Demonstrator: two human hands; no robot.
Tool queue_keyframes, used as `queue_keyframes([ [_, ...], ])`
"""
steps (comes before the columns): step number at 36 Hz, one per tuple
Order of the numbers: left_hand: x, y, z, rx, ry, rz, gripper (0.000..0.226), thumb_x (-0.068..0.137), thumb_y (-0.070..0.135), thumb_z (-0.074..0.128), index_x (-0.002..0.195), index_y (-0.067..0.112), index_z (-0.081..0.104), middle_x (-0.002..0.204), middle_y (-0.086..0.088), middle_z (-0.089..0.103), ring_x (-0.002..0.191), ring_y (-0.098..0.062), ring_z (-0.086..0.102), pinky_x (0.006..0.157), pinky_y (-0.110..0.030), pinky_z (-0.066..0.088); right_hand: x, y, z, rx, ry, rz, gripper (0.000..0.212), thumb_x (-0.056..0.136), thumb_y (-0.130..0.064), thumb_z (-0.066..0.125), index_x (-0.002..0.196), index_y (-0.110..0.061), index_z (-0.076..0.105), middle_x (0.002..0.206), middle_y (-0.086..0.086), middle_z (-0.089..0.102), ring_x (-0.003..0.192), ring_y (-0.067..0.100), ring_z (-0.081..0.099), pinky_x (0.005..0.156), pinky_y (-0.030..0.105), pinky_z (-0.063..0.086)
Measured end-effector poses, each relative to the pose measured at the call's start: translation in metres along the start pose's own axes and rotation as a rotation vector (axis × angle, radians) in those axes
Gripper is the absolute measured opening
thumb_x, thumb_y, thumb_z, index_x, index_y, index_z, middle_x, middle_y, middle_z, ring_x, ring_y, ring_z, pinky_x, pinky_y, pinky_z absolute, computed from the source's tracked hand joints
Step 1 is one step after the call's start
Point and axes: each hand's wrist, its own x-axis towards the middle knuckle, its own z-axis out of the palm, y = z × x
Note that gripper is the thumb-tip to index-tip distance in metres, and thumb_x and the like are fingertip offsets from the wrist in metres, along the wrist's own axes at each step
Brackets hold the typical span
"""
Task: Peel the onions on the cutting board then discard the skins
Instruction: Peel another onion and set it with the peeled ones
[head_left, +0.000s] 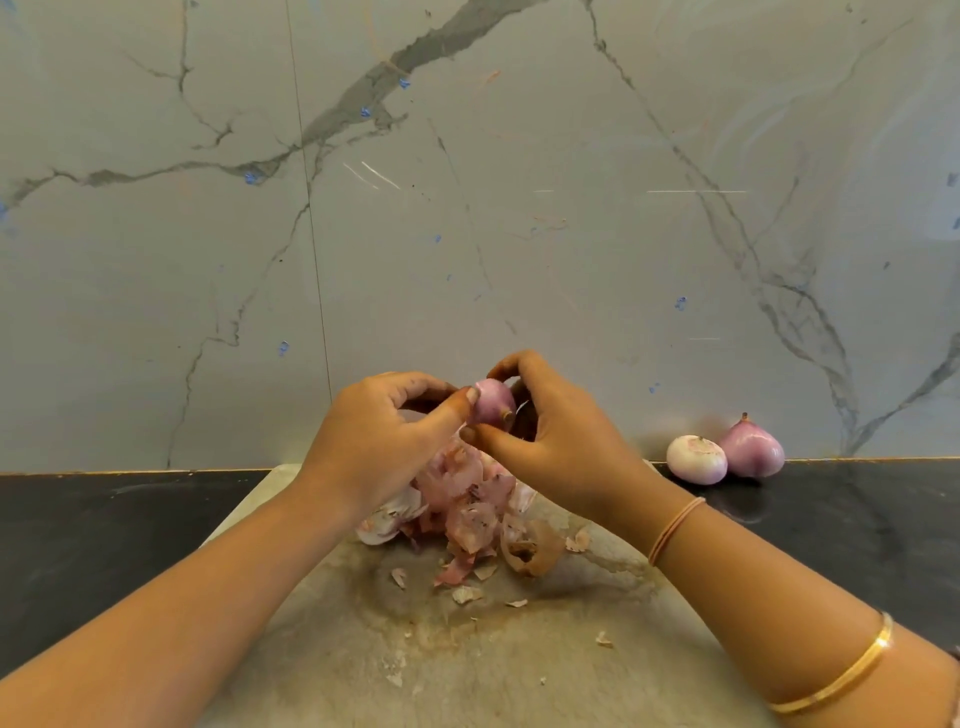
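A small pink-purple onion (491, 402) is held in the air above the far end of the grey cutting board (467, 649). My right hand (550, 447) cups it from the right, thumb under it and fingers over the top. My left hand (379, 441) pinches at its left side with thumb and fingertips. Below the hands a heap of papery pink and brown onion skins (467, 514) lies on the board, with small flakes scattered nearer to me. Part of the heap is hidden behind my hands.
Two peeled onions (697, 459) (753, 451) rest on the black countertop (857, 519) at the right, against the grey marble wall (467, 208). The black counter also stretches to the left of the board.
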Motion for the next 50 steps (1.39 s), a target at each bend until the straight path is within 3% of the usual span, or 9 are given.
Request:
queue_keyframes([
  [4,-0.001,0.001,0.002,-0.005,-0.003,-0.004,0.003,0.080,0.040,0.070,0.080,0.037,0.068,0.081,0.017,0.069,0.083,0.002,0.063,0.071,-0.017,0.048,-0.002,-0.003,0.000,-0.186,0.000,-0.094,0.035,0.086,-0.036,0.070,0.107,-0.025,0.045,0.091,-0.012,0.054,0.081,0.010,0.051,0.070,0.020,0.050],
  [10,0.000,0.004,0.002,-0.049,-0.016,-0.046,0.022,0.066,0.046,0.064,0.082,0.032,0.072,0.084,0.018,0.069,0.087,0.001,0.063,0.074,-0.018,0.049,-0.003,-0.007,0.001,-0.303,0.006,-0.170,0.036,0.086,-0.038,0.069,0.107,-0.020,0.046,0.101,-0.003,0.058,0.086,0.015,0.051,0.073,0.028,0.050],
  [13,0.000,0.005,0.003,-0.043,-0.009,-0.034,0.006,0.075,0.031,0.070,0.081,0.030,0.071,0.088,0.017,0.068,0.088,-0.002,0.064,0.073,-0.019,0.049,-0.003,-0.007,0.000,-0.318,0.003,-0.190,0.037,0.086,-0.037,0.070,0.108,-0.019,0.046,0.099,-0.004,0.055,0.085,0.014,0.049,0.068,0.020,0.043],
  [19,0.001,0.001,0.004,0.061,0.034,0.053,0.006,0.079,0.018,0.073,0.080,0.024,0.073,0.093,0.020,0.065,0.089,-0.001,0.063,0.076,-0.023,0.054,-0.003,-0.007,0.001,-0.309,-0.005,-0.199,0.037,0.085,-0.036,0.072,0.106,-0.020,0.045,0.098,-0.006,0.053,0.084,0.014,0.048,0.065,0.015,0.038],
  [25,0.004,-0.006,0.003,0.108,0.087,0.101,0.017,0.082,0.007,0.066,0.083,0.024,0.069,0.093,0.018,0.064,0.091,0.001,0.060,0.071,-0.009,0.050,-0.003,-0.010,0.002,-0.161,-0.020,-0.146,0.038,0.084,-0.032,0.073,0.106,-0.023,0.044,0.097,-0.006,0.055,0.081,0.013,0.052,0.071,0.026,0.051],
  [29,0.005,-0.010,0.002,0.085,0.093,0.046,0.012,0.086,0.017,0.064,0.083,0.029,0.067,0.085,0.019,0.065,0.081,0.001,0.061,0.063,-0.007,0.044,-0.002,-0.007,-0.002,0.103,-0.029,-0.016,0.039,0.083,-0.027,0.075,0.110,-0.025,0.047,0.095,-0.011,0.058,0.077,0.013,0.059,0.074,0.021,0.054],
  [33,0.007,-0.014,0.000,0.110,0.083,0.011,0.009,0.089,0.027,0.062,0.083,0.032,0.065,0.082,0.023,0.064,0.081,0.010,0.058,0.062,-0.002,0.039,-0.002,-0.003,-0.003,0.385,-0.054,0.087,0.036,0.083,-0.017,0.074,0.111,-0.025,0.053,0.103,-0.003,0.064,0.090,0.015,0.067,0.084,0.033,0.058],
  [45,0.016,-0.027,-0.014,0.260,0.192,-0.044,0.015,0.089,0.018,0.057,0.087,0.028,0.068,0.089,0.012,0.063,0.073,0.000,0.056,0.057,-0.019,0.040,0.000,-0.006,-0.012,0.634,-0.124,0.174,0.036,0.080,-0.017,0.071,0.109,-0.022,0.052,0.112,0.007,0.061,0.098,0.023,0.063,0.081,0.026,0.056],
  [50,0.014,-0.023,-0.012,0.275,0.108,-0.023,0.014,0.087,0.019,0.064,0.089,0.032,0.069,0.083,0.018,0.064,0.080,0.002,0.059,0.065,-0.016,0.045,0.000,-0.003,-0.010,0.695,-0.162,0.247,0.037,0.087,-0.015,0.066,0.119,-0.020,0.049,0.112,0.010,0.060,0.085,0.020,0.062,0.081,0.030,0.054],
])
